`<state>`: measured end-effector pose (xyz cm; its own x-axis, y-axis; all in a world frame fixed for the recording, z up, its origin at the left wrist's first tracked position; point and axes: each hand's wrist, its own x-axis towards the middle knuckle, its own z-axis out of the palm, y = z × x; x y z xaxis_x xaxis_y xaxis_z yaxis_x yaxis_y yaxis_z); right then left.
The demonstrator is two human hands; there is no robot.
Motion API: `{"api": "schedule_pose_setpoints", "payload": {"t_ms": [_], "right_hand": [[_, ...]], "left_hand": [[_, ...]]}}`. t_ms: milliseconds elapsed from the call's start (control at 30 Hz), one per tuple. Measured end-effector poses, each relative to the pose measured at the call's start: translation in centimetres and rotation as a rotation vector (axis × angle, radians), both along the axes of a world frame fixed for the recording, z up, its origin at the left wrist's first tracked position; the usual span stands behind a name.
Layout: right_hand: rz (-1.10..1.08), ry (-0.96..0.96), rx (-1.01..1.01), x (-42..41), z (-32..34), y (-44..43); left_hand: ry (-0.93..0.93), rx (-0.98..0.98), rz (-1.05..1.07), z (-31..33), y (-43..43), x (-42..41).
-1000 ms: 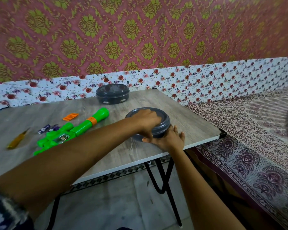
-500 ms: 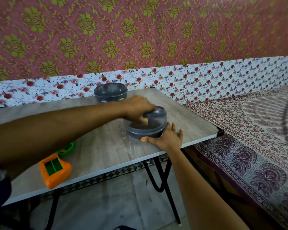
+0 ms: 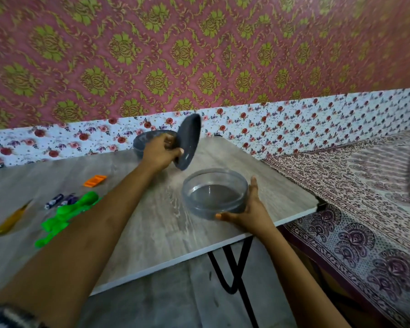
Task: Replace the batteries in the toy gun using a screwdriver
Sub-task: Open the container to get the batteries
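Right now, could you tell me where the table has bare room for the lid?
Bare table lies behind the open container, toward the far right corner, and between it and the left forearm. Crowded at the left: toy gun, batteries, orange cover, screwdriver.

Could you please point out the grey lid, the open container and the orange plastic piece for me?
grey lid (image 3: 189,140): head view, middle of its tilted face.
open container (image 3: 199,208): head view, near side wall.
orange plastic piece (image 3: 95,181): head view, centre of its top.
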<state>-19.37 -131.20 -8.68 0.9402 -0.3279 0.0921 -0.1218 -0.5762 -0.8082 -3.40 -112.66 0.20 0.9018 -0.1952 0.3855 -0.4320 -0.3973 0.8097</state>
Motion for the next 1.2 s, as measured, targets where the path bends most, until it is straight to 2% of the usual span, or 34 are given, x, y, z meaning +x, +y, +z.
{"api": "schedule_pose_setpoints", "payload": {"t_ms": [67,133,267,467,700,800,900,1033,1133,1200], "right_hand": [[0.028,-0.037,-0.058,-0.2,0.0,-0.4],[0.027,-0.080,-0.103,0.1,-0.4,-1.0],[-0.008,-0.081,-0.249,0.6,-0.9,-0.9],[-0.060,-0.068,-0.337,1.0,-1.3,-0.7],[-0.066,-0.018,-0.356,0.8,-1.0,-0.4],[-0.004,-0.031,-0.269,0.0,-0.5,-0.6],[0.049,-0.132,-0.104,-1.5,0.1,-0.4],[0.008,-0.439,-0.035,-1.9,1.5,2.9],[0.108,-0.590,-0.027,0.1,2.7,7.8],[0.218,-0.621,-0.019,2.0,3.6,12.0]], "left_hand": [[0.199,-0.351,0.073,-1.1,-0.3,1.2],[0.397,-0.586,0.075,-2.3,-1.1,2.6],[0.580,-0.706,0.058,-4.4,-2.4,4.6],[0.625,-0.678,0.161,-6.8,-2.7,6.1],[0.631,-0.578,0.254,-6.6,-2.5,4.3],[0.640,-0.528,0.216,-5.4,-1.8,1.9],[0.603,-0.470,0.125,-3.5,-0.1,-1.0],[0.458,-0.341,0.060,-1.6,4.5,-4.4],[0.315,-0.155,0.120,-0.9,9.2,-5.7],[0.226,-0.003,0.193,-0.2,13.4,-6.2]]}}
